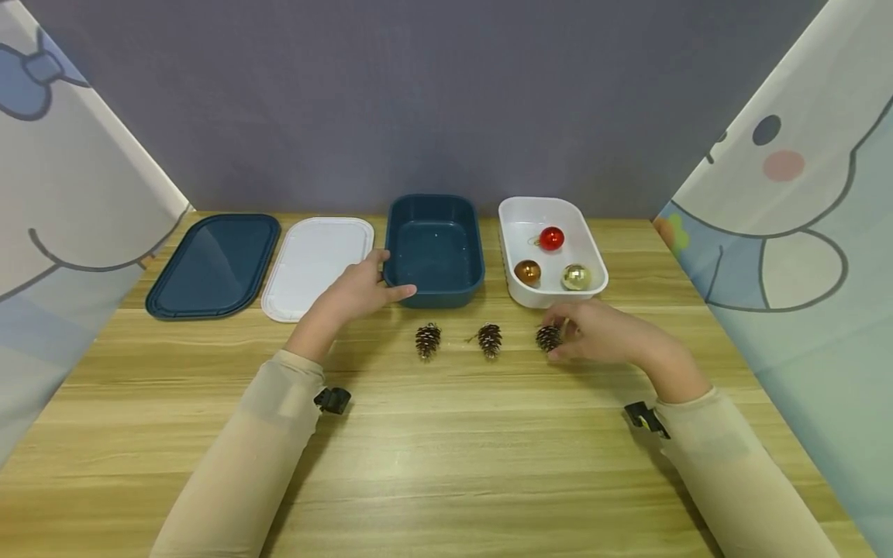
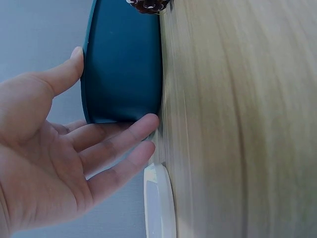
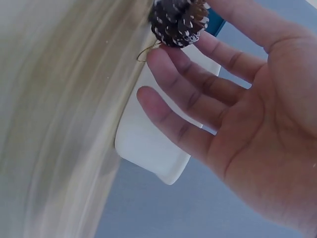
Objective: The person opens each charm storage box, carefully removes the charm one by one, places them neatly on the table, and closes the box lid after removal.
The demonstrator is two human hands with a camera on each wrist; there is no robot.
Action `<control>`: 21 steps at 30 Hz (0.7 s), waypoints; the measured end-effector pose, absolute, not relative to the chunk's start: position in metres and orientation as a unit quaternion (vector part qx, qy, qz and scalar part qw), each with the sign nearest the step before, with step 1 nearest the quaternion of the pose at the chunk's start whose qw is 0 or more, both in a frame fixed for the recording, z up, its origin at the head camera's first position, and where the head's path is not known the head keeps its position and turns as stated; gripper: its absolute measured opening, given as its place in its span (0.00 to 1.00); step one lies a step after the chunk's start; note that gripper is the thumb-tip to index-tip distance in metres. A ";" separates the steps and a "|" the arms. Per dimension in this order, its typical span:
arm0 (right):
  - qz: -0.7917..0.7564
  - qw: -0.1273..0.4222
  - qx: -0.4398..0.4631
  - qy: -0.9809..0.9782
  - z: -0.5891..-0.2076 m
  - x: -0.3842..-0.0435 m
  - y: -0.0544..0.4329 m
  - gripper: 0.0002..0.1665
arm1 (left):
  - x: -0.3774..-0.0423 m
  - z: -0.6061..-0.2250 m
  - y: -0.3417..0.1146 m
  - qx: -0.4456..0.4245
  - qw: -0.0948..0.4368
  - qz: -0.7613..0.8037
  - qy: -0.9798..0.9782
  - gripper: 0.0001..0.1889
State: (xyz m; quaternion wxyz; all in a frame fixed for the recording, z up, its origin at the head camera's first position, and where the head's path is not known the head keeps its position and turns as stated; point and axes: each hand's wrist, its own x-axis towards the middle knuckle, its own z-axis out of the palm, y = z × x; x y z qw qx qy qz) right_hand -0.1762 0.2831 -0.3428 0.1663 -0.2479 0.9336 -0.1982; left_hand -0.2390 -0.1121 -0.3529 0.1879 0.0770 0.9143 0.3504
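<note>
My left hand [image 1: 359, 291] is at the near left corner of a dark blue box [image 1: 434, 246]. In the left wrist view its thumb touches the box rim, and its fairly straight, spread fingers lie along the side. My right hand [image 1: 593, 332] pinches a brown pine cone [image 1: 548, 338] with white-tipped scales, just in front of a white box [image 1: 525, 298]. A thin gold loop trails from this cone in the right wrist view. Two more pine cones, one left [image 1: 428, 341] and one in the middle [image 1: 490, 341], lie before the blue box.
Inside the white box lie a red ball ornament [image 1: 551, 238], a copper one [image 1: 528, 272] and a pale gold one [image 1: 576, 277]. Left of the blue box are a white lid [image 1: 317, 267] and a dark blue lid [image 1: 215, 266]. A grey panel [image 1: 432, 101] stands behind the wooden table [image 1: 432, 465].
</note>
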 end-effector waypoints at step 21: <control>-0.225 0.198 -0.226 0.927 -0.342 -0.176 0.286 0.36 | -0.237 -0.351 -0.112 0.078 0.190 0.346 0.915 0.52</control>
